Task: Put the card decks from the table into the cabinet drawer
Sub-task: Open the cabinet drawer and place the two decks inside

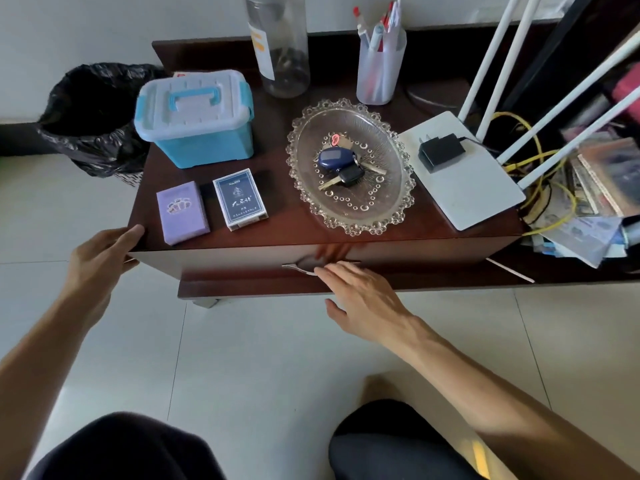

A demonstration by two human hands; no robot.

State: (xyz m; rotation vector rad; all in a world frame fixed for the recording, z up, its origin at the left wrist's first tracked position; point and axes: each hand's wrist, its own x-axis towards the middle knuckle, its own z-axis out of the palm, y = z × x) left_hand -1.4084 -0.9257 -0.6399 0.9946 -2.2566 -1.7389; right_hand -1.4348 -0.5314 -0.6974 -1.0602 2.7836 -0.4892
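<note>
Two card decks lie side by side near the front left of the dark wooden cabinet top: a purple deck and a dark blue deck. Below them the drawer front is closed, with a thin metal handle at its middle. My right hand reaches to that handle, fingertips touching it, fingers spread, nothing gripped. My left hand rests on the cabinet's front left corner, thumb on the top edge.
A blue lidded box stands behind the decks. A glass dish holds keys. A white router with a black adapter sits right, a pen cup and a jar at the back. A black bin stands left.
</note>
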